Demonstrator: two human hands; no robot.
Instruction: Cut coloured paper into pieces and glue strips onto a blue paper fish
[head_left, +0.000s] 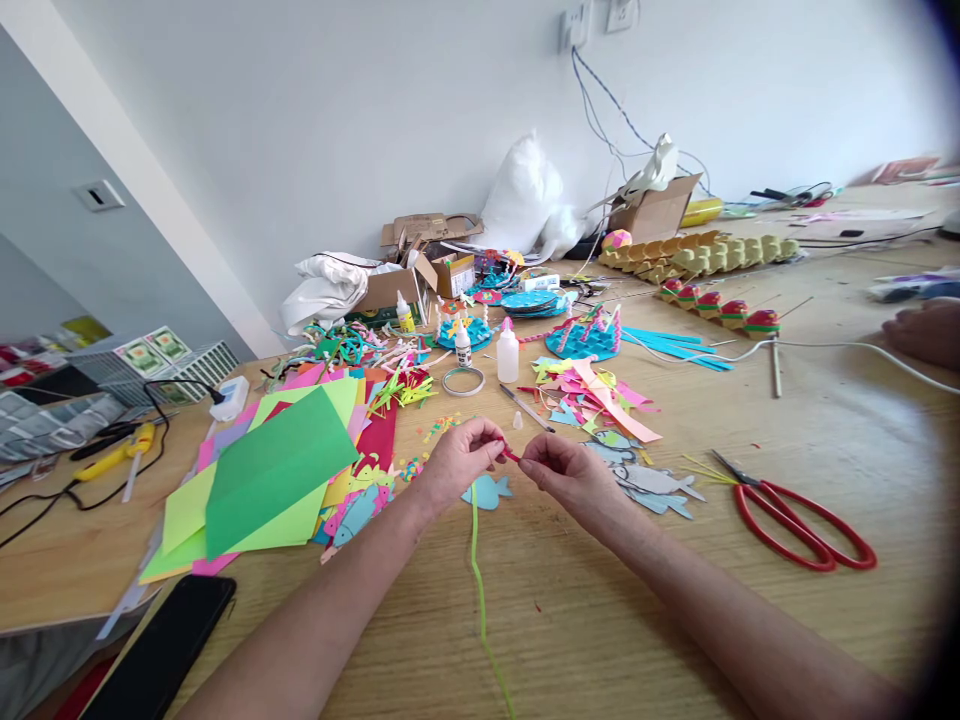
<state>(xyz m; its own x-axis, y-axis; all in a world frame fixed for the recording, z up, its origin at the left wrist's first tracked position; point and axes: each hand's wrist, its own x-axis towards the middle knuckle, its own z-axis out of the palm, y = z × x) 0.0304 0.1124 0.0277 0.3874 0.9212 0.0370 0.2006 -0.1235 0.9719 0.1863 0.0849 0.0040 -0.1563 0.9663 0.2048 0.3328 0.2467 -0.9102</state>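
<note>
Above the middle of the table, my left hand (466, 458) pinches one end of a small red strip (511, 455). The thumb and finger of my right hand (568, 472) close on its other end. A long thin lime-green strip (475, 565) runs from beneath my left hand toward the table's near edge; whether the hand touches it, I cannot tell. Just under the hands lies a light-blue paper fish (490, 492), partly covered. Grey-blue paper fish (656, 482) lie to the right of my right hand.
Red-handled scissors (806, 525) rest at right. Coloured paper sheets (281, 470) are stacked at left, above a black phone (165, 650). Ahead stand a glue bottle (508, 358), a tape roll (463, 381) and paper scraps (600, 390). Another person's hand (926, 330) is at far right.
</note>
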